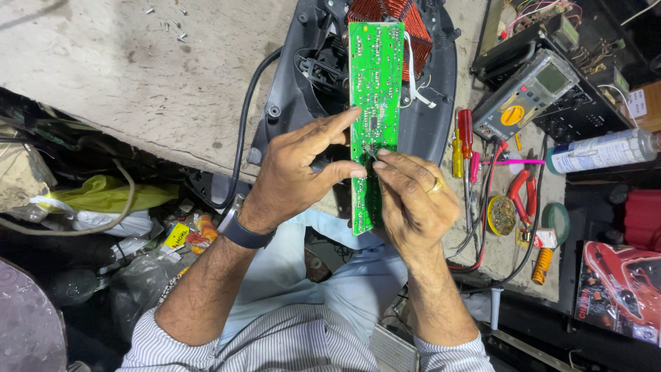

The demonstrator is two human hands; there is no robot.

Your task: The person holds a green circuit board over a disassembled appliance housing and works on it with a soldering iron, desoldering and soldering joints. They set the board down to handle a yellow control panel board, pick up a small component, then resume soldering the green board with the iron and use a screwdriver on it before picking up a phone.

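Above the counter (pixel 172 83), over the black appliance base (pixel 289 89): green circuit board (pixel 375 76) pinched mid-length by left hand (pixel 303 172) and right hand (pixel 413 196). Best gripped by edges, kept off solder joints, steady.

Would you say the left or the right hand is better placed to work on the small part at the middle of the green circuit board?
Probably the right hand: its fingertips pinch at that spot, while the left hand steadies the green circuit board.
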